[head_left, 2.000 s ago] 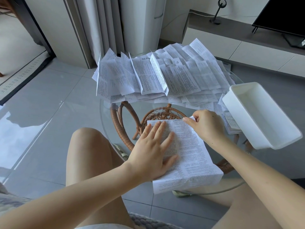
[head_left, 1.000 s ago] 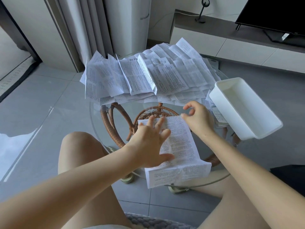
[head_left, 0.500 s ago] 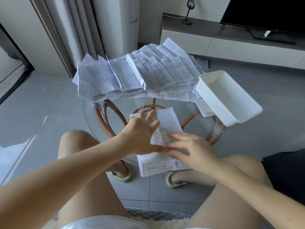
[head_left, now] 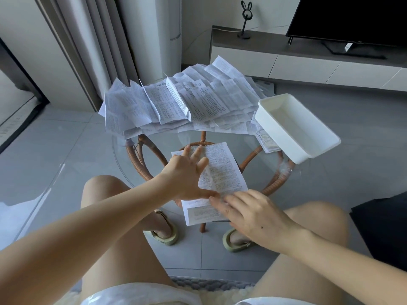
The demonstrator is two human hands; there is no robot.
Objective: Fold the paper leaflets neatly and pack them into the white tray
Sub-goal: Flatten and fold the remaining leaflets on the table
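one round glass tabletop [head_left: 164, 140] carries everything, and places here run from the single leaflet [head_left: 222, 170] lying flat at its middle. far and to the left of that leaflet begins one broad heap of unfolded leaflets [head_left: 187, 102], too many and too overlapped to count; its left sheets hang out past the tabletop's rim, and the heap runs on across the far side, leaving a bare strip of glass between itself and the leaflet. there are two hands. the left hand [head_left: 187, 172] lies palm down on the leaflet's left half, fingers straight and spread, fingertips at its far edge. the right hand [head_left: 253, 214] rests on the leaflet's near end, fingers straight and close together, their tips just beside the left thumb. whether that near end juts past the rim cannot be told. right of the leaflet and a little farther off, with bare glass between, one small stack of folded leaflets [head_left: 267, 140] peeps out from under the one white tray [head_left: 275, 135]. the tray holds nothing visible, and its right end sticks out beyond the tabletop's edge.
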